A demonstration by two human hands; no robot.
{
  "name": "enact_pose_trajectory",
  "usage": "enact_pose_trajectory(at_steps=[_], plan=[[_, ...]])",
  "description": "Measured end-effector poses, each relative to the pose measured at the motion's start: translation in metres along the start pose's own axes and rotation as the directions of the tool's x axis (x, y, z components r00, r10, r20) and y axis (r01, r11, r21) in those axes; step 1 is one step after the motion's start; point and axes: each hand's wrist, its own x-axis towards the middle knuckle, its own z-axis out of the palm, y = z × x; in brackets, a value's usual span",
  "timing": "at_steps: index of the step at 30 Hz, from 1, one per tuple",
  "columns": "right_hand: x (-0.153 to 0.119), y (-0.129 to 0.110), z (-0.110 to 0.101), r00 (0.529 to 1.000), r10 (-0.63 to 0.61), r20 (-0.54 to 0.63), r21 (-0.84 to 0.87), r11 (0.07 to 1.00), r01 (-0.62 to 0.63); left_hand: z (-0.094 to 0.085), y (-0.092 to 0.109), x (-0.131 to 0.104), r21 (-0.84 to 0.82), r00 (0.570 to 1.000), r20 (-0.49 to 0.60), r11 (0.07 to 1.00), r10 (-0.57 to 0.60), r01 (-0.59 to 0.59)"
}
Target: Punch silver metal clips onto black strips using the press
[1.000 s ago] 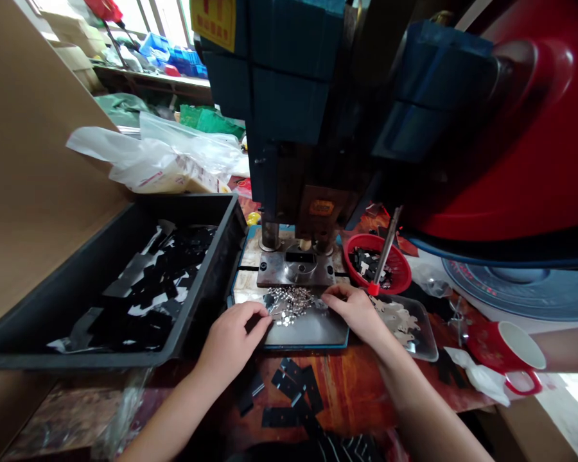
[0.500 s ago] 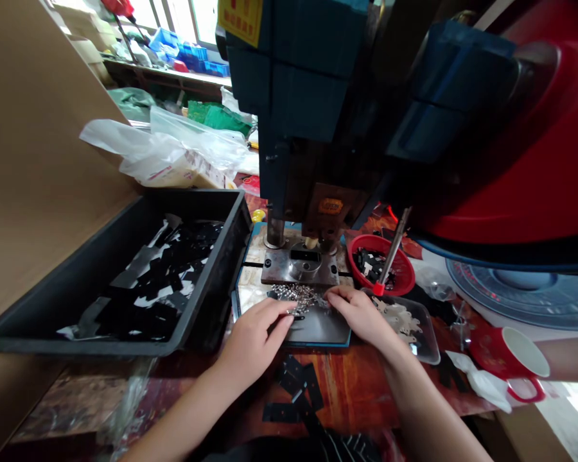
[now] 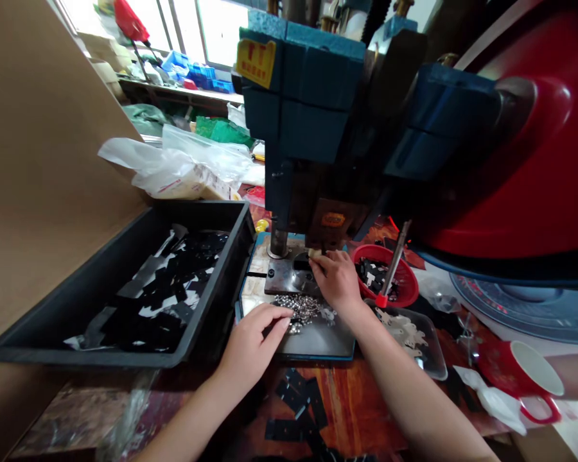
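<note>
The left hand [image 3: 256, 343] is resting at the near left edge of a pile of small shiny metal pieces [image 3: 304, 308], thumb and forefinger curving toward each other; whether they are gripping anything, I cannot tell. The right hand [image 3: 338, 282] is reaching over the die block [image 3: 282, 280], its fingertips bunching near the opening; what they may be holding is too small to tell. The pile is lying on a flat metal plate [image 3: 313, 344], just in front of the block. The blue press [image 3: 308, 122] is standing above. Black strips [image 3: 293, 393] are lying on the surface [image 3: 354, 391] nearer the person. A black bin [image 3: 221, 282] is sitting to the left, holding black and pale scraps. To the right, a red basket [image 3: 408, 289] is holding black pieces, and a clear tray [image 3: 442, 362] just beside it is carrying flat metal parts [image 3: 404, 330].
</note>
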Motion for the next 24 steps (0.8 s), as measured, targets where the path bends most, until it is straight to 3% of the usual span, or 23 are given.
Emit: enact_pose_trajectory(at_steps=[7, 12, 24], plan=[[-0.014, -0.004, -0.011, 0.983, -0.173, 0.062, -0.089, 0.980, 0.178, -0.002, -0.005, -0.001, -0.013, 1.000, -0.024, 1.000, -0.001, 0.000], [-0.020, -0.003, -0.013, 0.979, -0.168, 0.117, -0.119, 0.976, 0.182, -0.003, -0.003, 0.008, -0.012, 0.999, -0.047, 1.000, 0.017, -0.018], [-0.016, -0.009, -0.017, 0.976, -0.193, 0.105, -0.201, 0.957, 0.211, 0.001, 0.002, 0.057, 0.017, 0.988, -0.150, 0.999, 0.046, -0.044]])
